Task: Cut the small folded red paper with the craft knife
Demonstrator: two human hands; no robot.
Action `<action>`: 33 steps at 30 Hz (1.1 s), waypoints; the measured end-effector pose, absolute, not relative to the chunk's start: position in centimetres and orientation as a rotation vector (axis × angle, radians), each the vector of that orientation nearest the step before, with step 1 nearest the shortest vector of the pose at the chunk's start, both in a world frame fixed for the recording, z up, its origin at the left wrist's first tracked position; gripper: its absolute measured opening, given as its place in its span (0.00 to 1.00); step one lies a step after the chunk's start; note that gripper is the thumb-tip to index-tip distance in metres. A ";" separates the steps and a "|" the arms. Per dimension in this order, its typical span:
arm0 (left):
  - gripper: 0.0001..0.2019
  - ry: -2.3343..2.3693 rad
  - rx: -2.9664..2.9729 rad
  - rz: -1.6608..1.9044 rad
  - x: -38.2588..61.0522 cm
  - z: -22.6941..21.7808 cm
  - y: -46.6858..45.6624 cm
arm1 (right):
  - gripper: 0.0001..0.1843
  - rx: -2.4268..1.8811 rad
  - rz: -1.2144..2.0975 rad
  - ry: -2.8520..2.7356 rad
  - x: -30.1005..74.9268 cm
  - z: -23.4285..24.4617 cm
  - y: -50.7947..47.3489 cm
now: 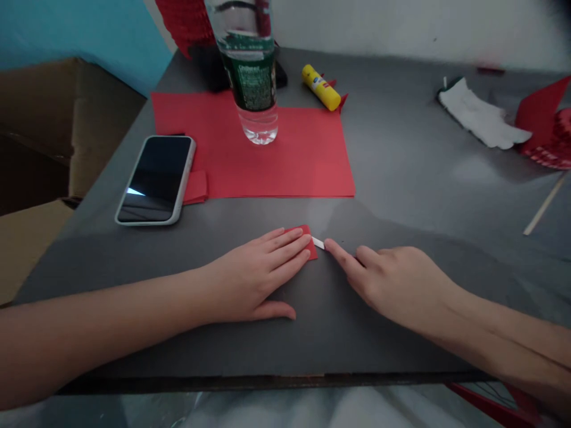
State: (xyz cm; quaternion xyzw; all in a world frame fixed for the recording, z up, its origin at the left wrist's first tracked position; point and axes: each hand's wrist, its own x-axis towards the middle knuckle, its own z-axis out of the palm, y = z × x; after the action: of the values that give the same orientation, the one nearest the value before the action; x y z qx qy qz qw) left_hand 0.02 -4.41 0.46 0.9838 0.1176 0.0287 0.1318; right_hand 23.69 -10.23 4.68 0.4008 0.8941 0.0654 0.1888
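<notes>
Red paper piece (307, 238) lies flat on the tabletop (401, 196), mostly hidden under the left hand (254, 279), whose fingers (285, 246) press it together. Right hand (397, 282) points one extended fingertip at a white strip (318, 242) jutting from its edge; folding or sticking looks unfinished.

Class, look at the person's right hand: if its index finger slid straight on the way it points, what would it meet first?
Probably the small white strip just ahead of the right hand, then the small red paper piece under the left hand.
</notes>
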 end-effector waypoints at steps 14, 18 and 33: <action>0.38 0.353 2.853 0.090 0.1 0.4 -4.5 | 0.28 1.054 0.241 2.515 24.7 4.4 -10.2; 0.38 0.348 2.860 0.085 0.0 0.4 -4.5 | 0.28 1.083 0.248 2.533 24.7 4.1 -9.8; 0.37 0.334 2.862 0.097 0.1 0.6 -4.4 | 0.26 1.156 0.180 2.546 24.0 3.9 -8.5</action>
State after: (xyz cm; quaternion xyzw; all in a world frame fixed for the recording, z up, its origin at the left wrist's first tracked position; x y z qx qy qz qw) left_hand 0.06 -4.45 0.61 0.9844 0.1150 0.0334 0.1289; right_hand 24.03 -8.54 3.87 0.4068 0.8955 0.0633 0.1690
